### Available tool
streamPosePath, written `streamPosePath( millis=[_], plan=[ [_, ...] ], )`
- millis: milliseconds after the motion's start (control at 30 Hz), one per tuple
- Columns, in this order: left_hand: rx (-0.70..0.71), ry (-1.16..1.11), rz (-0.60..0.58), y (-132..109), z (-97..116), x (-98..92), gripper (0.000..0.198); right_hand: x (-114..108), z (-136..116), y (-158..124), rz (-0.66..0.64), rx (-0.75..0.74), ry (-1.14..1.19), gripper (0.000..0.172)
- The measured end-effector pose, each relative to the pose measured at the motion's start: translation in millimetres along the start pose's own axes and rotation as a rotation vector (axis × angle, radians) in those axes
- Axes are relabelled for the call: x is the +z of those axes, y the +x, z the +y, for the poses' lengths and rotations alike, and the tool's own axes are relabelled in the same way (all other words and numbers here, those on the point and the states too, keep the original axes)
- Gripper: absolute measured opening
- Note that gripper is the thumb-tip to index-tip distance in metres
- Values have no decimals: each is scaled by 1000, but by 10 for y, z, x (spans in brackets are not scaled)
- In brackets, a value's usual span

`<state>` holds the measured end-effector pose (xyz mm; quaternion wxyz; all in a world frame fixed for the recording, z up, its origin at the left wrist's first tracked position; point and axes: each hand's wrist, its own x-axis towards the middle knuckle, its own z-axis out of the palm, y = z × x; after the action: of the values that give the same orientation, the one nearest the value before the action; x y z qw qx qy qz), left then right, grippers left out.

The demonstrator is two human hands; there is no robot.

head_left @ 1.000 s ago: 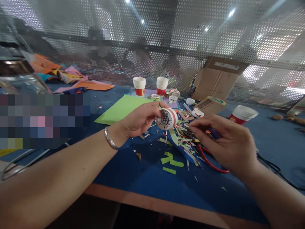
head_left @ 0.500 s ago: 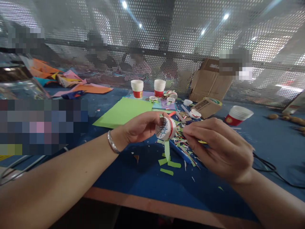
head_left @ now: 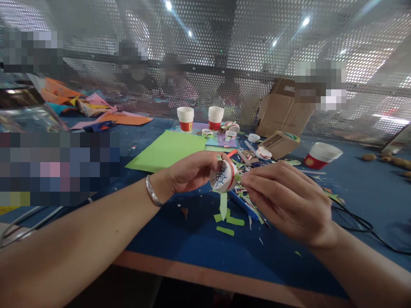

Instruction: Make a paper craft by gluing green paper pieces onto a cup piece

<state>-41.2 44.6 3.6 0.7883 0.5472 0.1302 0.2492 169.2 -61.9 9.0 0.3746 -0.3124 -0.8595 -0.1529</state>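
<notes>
My left hand (head_left: 195,171) is closed on a cut-down paper cup base (head_left: 221,177), white with a red band and a blue line pattern drawn on its round face. A pale green paper strip (head_left: 224,207) hangs from its underside. My right hand (head_left: 289,199) is pinched at the cup base's right side, with a small green paper piece (head_left: 238,176) at its fingertips, touching the red-banded wall. Below lie several loose green strips (head_left: 235,221) and a blue pen-like stick (head_left: 243,206), partly covered by paper scraps.
A green sheet (head_left: 170,149) lies behind my left hand. Stacked paper cups (head_left: 185,119) stand at the back, another stack (head_left: 323,156) at the right. More cut cup bases (head_left: 263,153), cardboard (head_left: 282,109), a black cable (head_left: 359,226) and coloured paper (head_left: 125,118) are around.
My right hand has moved left and now meets the cup base's right side, bringing the small green piece against it. My left hand holds the cup base almost unmoved.
</notes>
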Motion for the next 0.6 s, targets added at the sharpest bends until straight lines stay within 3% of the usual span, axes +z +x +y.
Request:
streamPosePath(
  millis=[600],
  plan=[
    [-2, 7, -12, 6, -3, 7, 17, 8, 33, -14, -44, -57, -72, 42]
  ],
)
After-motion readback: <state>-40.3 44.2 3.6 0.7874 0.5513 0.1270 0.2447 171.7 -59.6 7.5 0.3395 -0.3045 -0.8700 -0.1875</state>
